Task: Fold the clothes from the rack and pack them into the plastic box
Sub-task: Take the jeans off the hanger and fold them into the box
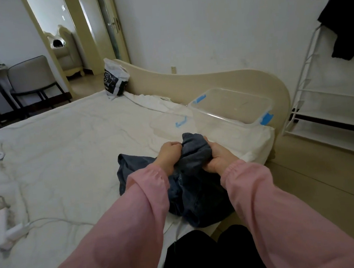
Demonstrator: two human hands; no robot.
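Note:
A dark blue denim garment lies bunched on the white bed near its right edge. My left hand grips the garment's raised top from the left. My right hand grips the same bunch from the right. Both arms wear pink sleeves. A clear plastic box with blue clips stands open on the bed just beyond my hands, against the footboard. Its clear lid lies flat beside it to the left. A white rack stands at the right with a black garment hanging from its top.
A white and black bag leans on the beige footboard. A white device with a cable lies at the bed's left. A chair and desk stand at the back left. Tiled floor runs along the right.

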